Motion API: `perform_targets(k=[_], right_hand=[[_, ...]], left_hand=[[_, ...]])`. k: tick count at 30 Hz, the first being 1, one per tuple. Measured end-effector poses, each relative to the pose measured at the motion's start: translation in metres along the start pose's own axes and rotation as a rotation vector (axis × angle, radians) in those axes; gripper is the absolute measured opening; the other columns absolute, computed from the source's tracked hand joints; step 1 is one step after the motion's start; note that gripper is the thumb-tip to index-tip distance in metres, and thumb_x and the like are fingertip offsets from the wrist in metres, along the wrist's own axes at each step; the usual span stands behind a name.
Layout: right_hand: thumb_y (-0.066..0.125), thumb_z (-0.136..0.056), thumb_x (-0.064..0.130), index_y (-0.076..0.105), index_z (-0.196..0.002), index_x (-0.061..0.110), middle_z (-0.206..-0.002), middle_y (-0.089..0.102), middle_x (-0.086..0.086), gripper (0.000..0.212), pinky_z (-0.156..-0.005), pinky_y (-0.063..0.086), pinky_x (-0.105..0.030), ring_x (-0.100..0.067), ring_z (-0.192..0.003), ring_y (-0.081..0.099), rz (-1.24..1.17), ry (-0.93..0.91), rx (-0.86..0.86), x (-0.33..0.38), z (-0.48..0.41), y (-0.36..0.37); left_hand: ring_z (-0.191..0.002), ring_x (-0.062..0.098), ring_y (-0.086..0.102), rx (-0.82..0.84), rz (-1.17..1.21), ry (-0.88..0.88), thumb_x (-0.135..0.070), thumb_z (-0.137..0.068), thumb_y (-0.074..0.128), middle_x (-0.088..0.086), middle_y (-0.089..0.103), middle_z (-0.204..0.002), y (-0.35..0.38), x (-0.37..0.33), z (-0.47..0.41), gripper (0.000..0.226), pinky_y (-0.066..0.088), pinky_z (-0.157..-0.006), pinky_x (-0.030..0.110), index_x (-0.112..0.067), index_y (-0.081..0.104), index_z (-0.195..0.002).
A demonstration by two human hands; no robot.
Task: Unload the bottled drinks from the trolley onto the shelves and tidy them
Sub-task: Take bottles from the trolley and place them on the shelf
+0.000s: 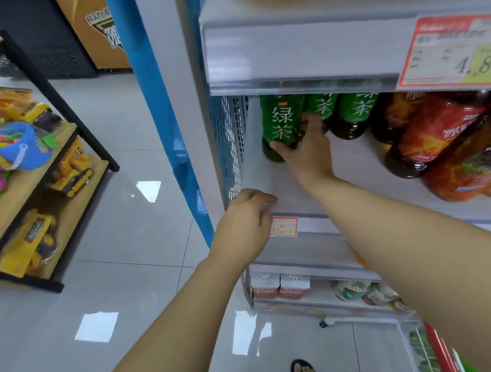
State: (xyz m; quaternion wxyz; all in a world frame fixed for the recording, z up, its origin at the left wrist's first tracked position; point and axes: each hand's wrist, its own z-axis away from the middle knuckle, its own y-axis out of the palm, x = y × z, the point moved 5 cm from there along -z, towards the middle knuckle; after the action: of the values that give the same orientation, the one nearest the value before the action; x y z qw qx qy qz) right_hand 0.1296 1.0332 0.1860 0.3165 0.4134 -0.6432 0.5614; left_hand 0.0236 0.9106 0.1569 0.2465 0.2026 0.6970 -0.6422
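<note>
Left hand (242,222) clamped on the grey shelf lip (312,223), green-labelled plastic tea bottle (281,121) gripped by right hand (307,152); neighbouring bottles (354,110) could get knocked over.

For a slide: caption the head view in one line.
The right hand grips a green tea bottle on the shelf while the left hand holds its front edge.

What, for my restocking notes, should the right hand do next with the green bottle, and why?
Probably nudge the green tea bottle back level with the other green bottles: the right hand grips its lower part, and it stands forward of them.
</note>
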Motion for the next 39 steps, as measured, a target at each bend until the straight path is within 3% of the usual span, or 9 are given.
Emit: perform_targets(k=[5, 10, 15, 19, 21, 24, 30, 33, 39], right_hand=[[0.070, -0.079, 0.018, 0.038, -0.134, 0.014, -0.129, 0.053, -0.001, 0.064, -0.094, 0.041, -0.031, -0.018, -0.112, 0.050, 0.085, -0.002, 0.026, -0.003, 0.032, -0.026], [0.063, -0.084, 0.008, 0.059, -0.110, 0.013, -0.099, 0.063, 0.003, 0.027, -0.079, 0.041, -0.013, -0.004, -0.086, 0.054, 0.095, -0.063, -0.008, -0.023, 0.114, -0.088], [0.061, -0.083, 0.000, 0.064, -0.093, 0.018, -0.082, 0.065, 0.004, 0.021, -0.070, 0.044, -0.010, -0.003, -0.074, 0.059, 0.139, 0.047, -0.054, -0.084, 0.204, -0.146], [0.061, -0.082, -0.001, 0.067, -0.092, 0.011, -0.076, 0.065, 0.000, 0.017, -0.067, 0.046, -0.015, -0.010, -0.071, 0.059, 0.230, 0.247, -0.090, -0.144, 0.266, -0.194], [0.061, -0.083, 0.000, 0.068, -0.094, 0.010, -0.078, 0.066, 0.000, 0.016, -0.069, 0.050, -0.024, -0.014, -0.071, 0.060, 0.302, 0.327, -0.100, -0.171, 0.289, -0.221], [0.059, -0.086, 0.002, 0.066, -0.099, 0.007, -0.078, 0.064, -0.003, 0.016, -0.065, 0.047, -0.014, -0.008, -0.068, 0.056, 0.378, 0.462, -0.130, -0.209, 0.313, -0.263], [0.053, -0.089, 0.005, 0.064, -0.103, 0.007, -0.082, 0.063, -0.003, 0.018, -0.074, 0.048, -0.030, -0.019, -0.074, 0.058, 0.395, 0.693, -0.198, -0.289, 0.344, -0.345], [0.056, -0.087, 0.006, 0.064, -0.105, 0.010, -0.084, 0.061, 0.000, 0.020, -0.070, 0.046, -0.020, -0.023, -0.083, 0.062, 0.427, 0.749, -0.166, -0.336, 0.341, -0.388], [0.062, -0.084, 0.014, 0.052, -0.126, 0.015, -0.124, 0.057, -0.005, 0.043, -0.082, 0.039, -0.027, -0.026, -0.102, 0.056, 0.491, 0.884, 0.014, -0.437, 0.314, -0.455]], left_hand=[[-0.124, 0.022, 0.042, 0.013, -0.051, 0.014, -0.009, -0.090, 0.050, 0.005, 0.047, -0.134, -0.003, -0.003, 0.018, 0.041, 0.032, -0.102, 0.027, -0.017, 0.052, -0.131], [-0.117, 0.025, 0.047, -0.143, -0.027, 0.117, -0.005, -0.086, 0.055, 0.007, 0.053, -0.126, 0.001, -0.033, 0.056, 0.035, 0.032, -0.100, 0.028, -0.015, 0.062, -0.119], [-0.106, 0.024, 0.058, 0.107, 0.115, 0.138, -0.017, -0.089, 0.044, 0.002, 0.060, -0.118, 0.073, -0.066, 0.095, 0.033, 0.046, -0.090, 0.035, -0.017, 0.063, -0.117], [-0.104, 0.015, 0.056, 0.247, 0.190, 0.142, -0.012, -0.093, 0.049, -0.005, 0.062, -0.115, 0.135, -0.100, 0.130, 0.028, 0.037, -0.083, 0.019, -0.020, 0.064, -0.114], [-0.103, 0.012, 0.056, 0.315, 0.226, 0.150, -0.013, -0.093, 0.048, -0.007, 0.061, -0.116, 0.163, -0.118, 0.143, 0.027, 0.039, -0.083, 0.019, -0.021, 0.064, -0.114], [-0.096, 0.012, 0.059, 0.393, 0.265, 0.163, -0.012, -0.092, 0.050, -0.007, 0.062, -0.111, 0.202, -0.140, 0.153, 0.027, 0.045, -0.084, 0.025, -0.022, 0.064, -0.112], [-0.088, 0.001, 0.053, 0.474, 0.293, 0.152, -0.012, -0.093, 0.051, -0.015, 0.058, -0.103, 0.281, -0.192, 0.163, 0.026, 0.036, -0.076, 0.009, -0.023, 0.065, -0.112], [-0.092, 0.004, 0.057, 0.492, 0.312, 0.114, -0.011, -0.093, 0.050, -0.009, 0.063, -0.109, 0.330, -0.220, 0.161, 0.027, 0.043, -0.080, 0.015, -0.022, 0.065, -0.112], [-0.094, 0.000, 0.052, 0.543, 0.325, -0.052, -0.010, -0.094, 0.049, -0.004, 0.060, -0.116, 0.437, -0.268, 0.156, 0.029, 0.034, -0.077, -0.002, -0.019, 0.060, -0.120]])
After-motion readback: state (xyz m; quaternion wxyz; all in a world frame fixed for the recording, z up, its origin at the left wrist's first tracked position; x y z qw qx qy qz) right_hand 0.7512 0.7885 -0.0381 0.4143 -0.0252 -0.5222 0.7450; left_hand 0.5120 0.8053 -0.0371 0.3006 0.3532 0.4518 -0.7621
